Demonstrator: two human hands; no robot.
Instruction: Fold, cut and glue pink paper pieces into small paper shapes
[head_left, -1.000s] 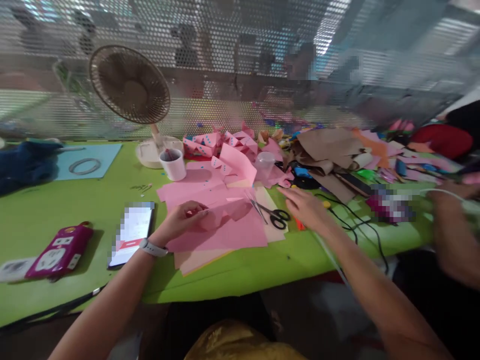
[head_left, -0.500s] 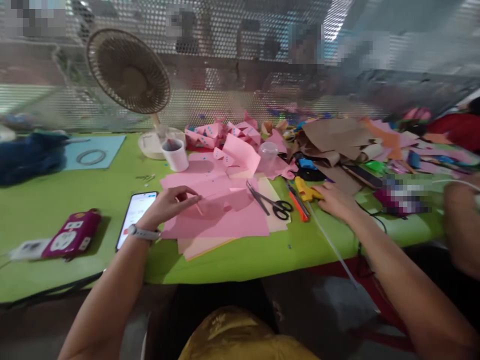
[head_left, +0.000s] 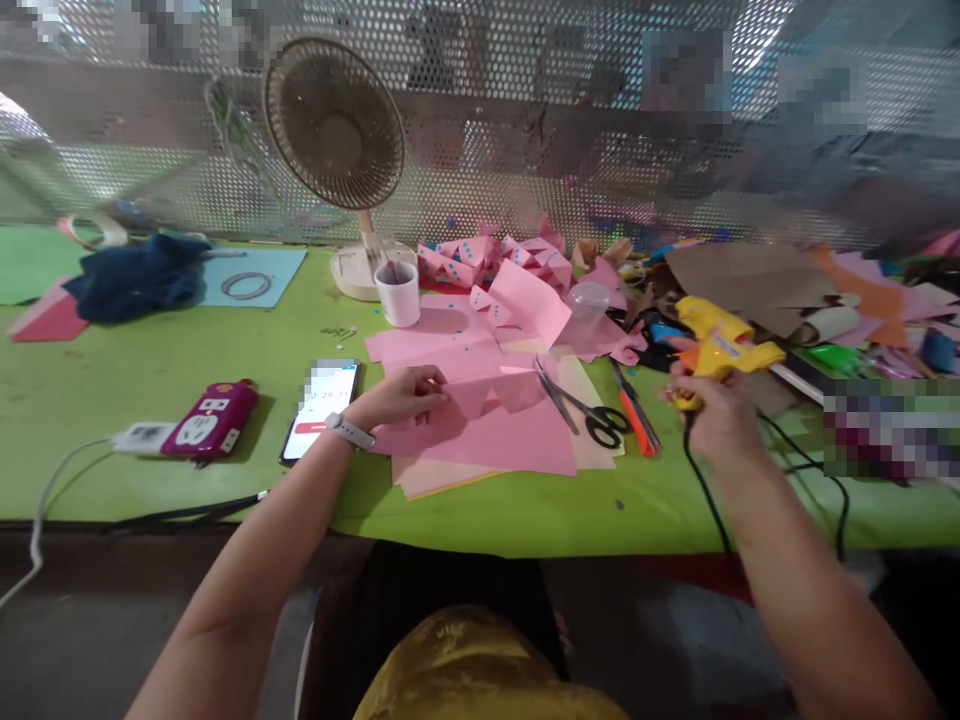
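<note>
Head view shows a green table (head_left: 150, 370) running left to right, with a pile of pink paper sheets (head_left: 487, 430) near its middle and a scatter of brown and pink scraps far right. The left hand (head_left: 401, 395) lies on the left edge of the pink sheets, its fingers curled down and pinching a fold of the top sheet. The right hand (head_left: 712, 415) is right of the pile, lifted off the table and closed around the grip of a yellow glue gun (head_left: 720, 345). The gun's long axis runs roughly left to right, its body above the fist and its black cord (head_left: 705, 490) dropping toward the near edge. Between the two hands lie black-handled scissors (head_left: 589, 410) and an orange cutter (head_left: 637, 420), both angled from far left to near right. The paper sits left of the gun, and the left hand is the nearer one.
</note>
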